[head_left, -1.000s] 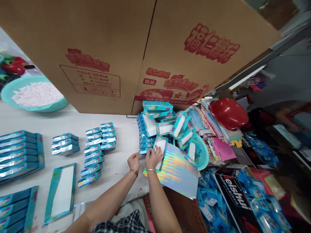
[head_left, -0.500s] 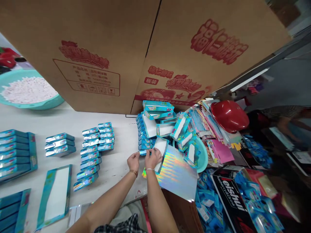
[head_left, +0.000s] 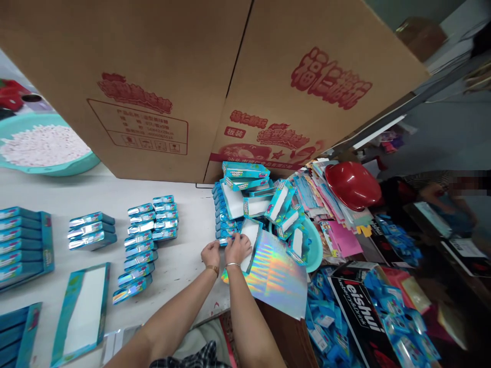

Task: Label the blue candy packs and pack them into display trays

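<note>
My left hand (head_left: 210,254) and my right hand (head_left: 238,249) are close together at the near side of a heap of small blue boxes (head_left: 253,202). Both pinch a small blue box (head_left: 228,238) at the foot of the heap. My right hand lies over an open box with a white inside (head_left: 251,232). A shiny rainbow-foil sheet (head_left: 276,273) lies under and to the right of my right hand and hangs over the table's edge.
Two big cardboard cartons (head_left: 215,76) stand behind the heap. Rows of small blue boxes (head_left: 148,240) and flat blue trays (head_left: 82,309) lie left on the white table (head_left: 184,214). A teal basin of white pellets (head_left: 42,145) is far left; a red bowl (head_left: 353,184) on paper stacks is right.
My hands have stayed at the foot of the heap and closed tighter on the small box. The camera has shifted a little.
</note>
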Demonstrator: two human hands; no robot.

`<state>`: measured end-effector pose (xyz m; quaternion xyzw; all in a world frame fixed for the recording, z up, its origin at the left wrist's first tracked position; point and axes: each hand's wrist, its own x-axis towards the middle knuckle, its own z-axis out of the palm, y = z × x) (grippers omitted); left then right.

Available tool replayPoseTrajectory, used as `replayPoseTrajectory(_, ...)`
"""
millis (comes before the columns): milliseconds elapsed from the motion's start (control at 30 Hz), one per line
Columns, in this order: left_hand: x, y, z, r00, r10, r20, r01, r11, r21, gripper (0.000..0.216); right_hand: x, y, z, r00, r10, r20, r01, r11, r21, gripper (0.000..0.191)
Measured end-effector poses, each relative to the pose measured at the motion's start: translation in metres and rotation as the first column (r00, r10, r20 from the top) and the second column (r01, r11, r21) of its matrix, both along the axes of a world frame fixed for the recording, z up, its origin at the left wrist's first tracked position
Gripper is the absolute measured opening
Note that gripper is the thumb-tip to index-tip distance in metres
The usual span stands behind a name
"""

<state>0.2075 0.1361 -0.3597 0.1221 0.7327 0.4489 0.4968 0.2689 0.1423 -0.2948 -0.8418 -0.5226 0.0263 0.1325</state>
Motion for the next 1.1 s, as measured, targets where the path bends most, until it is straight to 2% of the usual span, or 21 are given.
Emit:
replayPoseTrajectory(167, -0.004, -0.006, 0.002, 0.996, -0.057, -0.063, 0.049, 0.990, -0.131, 0.026, 0.001, 0.002, -0.002, 0.999, -0.009, 0.035, 0.010, 1.000, -0.017, 0.029)
replayPoseTrajectory(367, -0.015, -0.006, 0.014, 0.953, -0.292, -0.075, 0.278, 0.948, -0.153, 0.035, 0.003, 0.003, -0.006, 0.999, -0.007, 0.049, 0.009, 0.999, -0.037, 0.028)
replayPoseTrajectory(467, -0.042, -0.011, 0.030, 0.896, -0.435, -0.085, 0.424, 0.897, -0.122, 0.043, 0.004, 0.003, 0.002, 1.000, -0.030, 0.003, 0.030, 0.997, -0.064, 0.031)
replayPoseTrajectory(533, -0.076, -0.026, 0.042, 0.845, -0.528, -0.084, 0.521, 0.849, -0.091, 0.053, 0.007, 0.001, 0.010, 0.998, -0.039, -0.050, 0.036, 0.997, -0.072, 0.034)
replayPoseTrajectory(567, -0.098, -0.037, 0.048, 0.792, -0.602, -0.103, 0.596, 0.799, -0.080, 0.060, 0.008, -0.001, 0.015, 0.996, -0.036, -0.076, 0.032, 0.998, -0.056, 0.035)
replayPoseTrajectory(600, -0.120, -0.052, 0.054, 0.712, -0.688, -0.140, 0.685, 0.724, -0.077, 0.067, 0.010, -0.004, 0.021, 0.995, -0.017, -0.097, 0.015, 1.000, -0.013, 0.037)
replayPoseTrajectory(667, -0.162, -0.085, 0.062, 0.370, -0.882, -0.290, 0.890, 0.426, -0.161, 0.080, 0.013, -0.016, 0.033, 0.987, 0.082, -0.141, -0.063, 0.989, 0.131, 0.039)
replayPoseTrajectory(700, -0.180, -0.102, 0.065, 0.198, -0.917, -0.345, 0.923, 0.293, -0.248, 0.084, 0.014, -0.024, 0.039, 0.972, 0.158, -0.173, -0.120, 0.970, 0.212, 0.039)
replayPoseTrajectory(733, -0.194, -0.118, 0.066, 0.054, -0.928, -0.369, 0.924, 0.187, -0.335, 0.084, 0.014, -0.036, 0.044, 0.945, 0.246, -0.216, -0.182, 0.943, 0.278, 0.037)
replayPoseTrajectory(767, -0.205, -0.132, 0.066, -0.033, -0.926, -0.376, 0.903, 0.134, -0.408, 0.080, 0.013, -0.049, 0.047, 0.904, 0.331, -0.272, -0.240, 0.917, 0.317, 0.035)
replayPoseTrajectory(833, -0.216, -0.155, 0.062, -0.111, -0.918, -0.381, 0.866, 0.099, -0.490, 0.061, 0.007, -0.081, 0.047, 0.799, 0.447, -0.403, -0.346, 0.889, 0.299, 0.032)
replayPoseTrajectory(900, -0.219, -0.169, 0.057, -0.119, -0.909, -0.400, 0.853, 0.113, -0.510, 0.037, -0.003, -0.115, 0.037, 0.710, 0.486, -0.509, -0.463, 0.867, 0.183, 0.029)
replayPoseTrajectory(1000, -0.219, -0.180, 0.057, -0.109, -0.896, -0.431, 0.861, 0.132, -0.491, 0.007, -0.019, -0.161, 0.019, 0.662, 0.467, -0.587, -0.582, 0.813, -0.009, 0.026)
replayPoseTrajectory(1033, -0.220, -0.183, 0.060, -0.101, -0.891, -0.443, 0.868, 0.138, -0.477, 0.002, -0.024, -0.173, 0.015, 0.658, 0.453, -0.602, -0.593, 0.804, -0.043, 0.029)
replayPoseTrajectory(1100, -0.221, -0.188, 0.071, -0.091, -0.879, -0.468, 0.884, 0.145, -0.444, 0.010, -0.032, -0.190, 0.015, 0.644, 0.448, -0.621, -0.608, 0.792, -0.060, 0.046)
